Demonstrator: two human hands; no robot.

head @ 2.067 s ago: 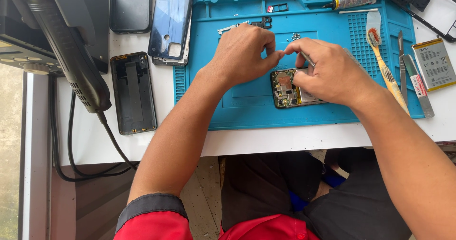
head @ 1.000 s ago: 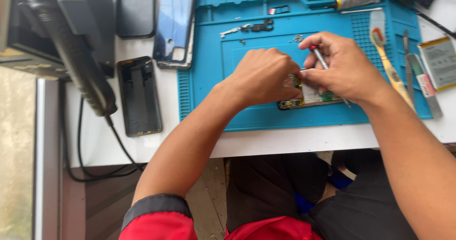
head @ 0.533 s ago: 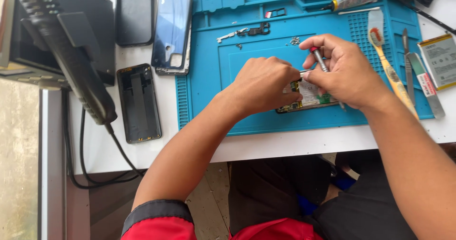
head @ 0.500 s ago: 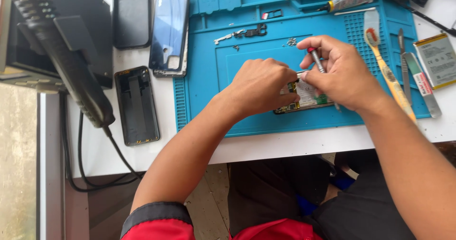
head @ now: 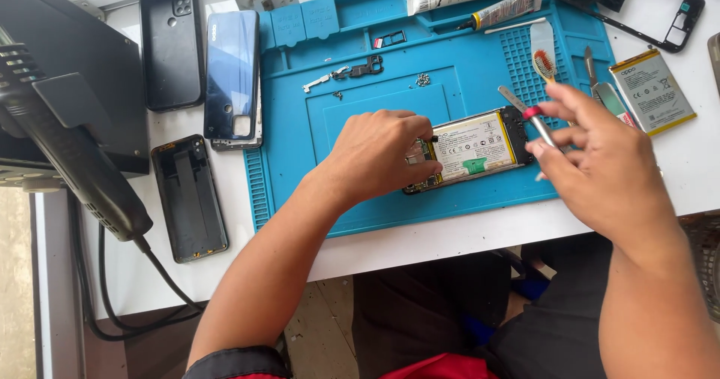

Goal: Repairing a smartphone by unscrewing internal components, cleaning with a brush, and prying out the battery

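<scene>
Opened phone (head: 469,150) lies flat near the front edge of the blue mat (head: 360,86) on the white worktop (head: 450,240), back cover off, battery w/ white label facing up. Left hand (head: 379,158) rests on its left end, fingers curled down & pinching that end, pinning it to the mat. Right hand (head: 600,161) hovers just off the phone's right end, fingers closed narrow on a thin metal tool (head: 529,116) w/ a red band, tip aimed toward the phone's top right corner. Phone looks light, thin & stiff; exposed board & battery prob. fragile, so best held by the side edges of the frame, not pressed on the battery or the board end. Mat looks grippy, so it shouldn't slide much. Loose screws (head: 424,80) & small brackets (head: 360,69) sit on the mat behind the phone; a spare battery (head: 652,90) lies right of the mat.
</scene>
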